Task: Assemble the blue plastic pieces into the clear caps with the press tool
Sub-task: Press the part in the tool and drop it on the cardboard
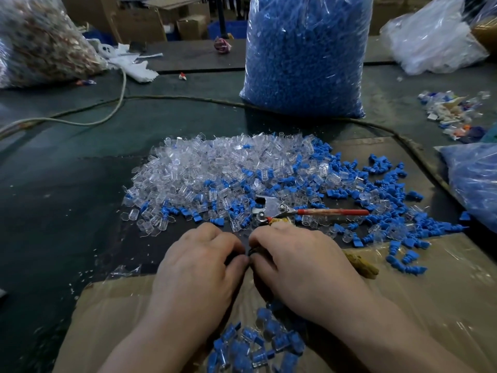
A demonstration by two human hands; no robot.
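The left hand (pixel 199 262) and right hand (pixel 298 265) met fingertip to fingertip, curled over something dark; what either held, I could not tell. The tool (pixel 271 207) lay just beyond the right hand, head leftward, red handle pointing right, among caps (pixel 215 162) and blue pieces (pixel 382 184)

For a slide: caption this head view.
Left hand and right hand meet near clear plastic caps, blue plastic pieces and a red-handled metal press tool.

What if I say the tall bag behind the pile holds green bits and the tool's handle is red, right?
No. The head view shows the tall bag holds blue bits, not green. It is behind the pile, and the tool has a red handle.
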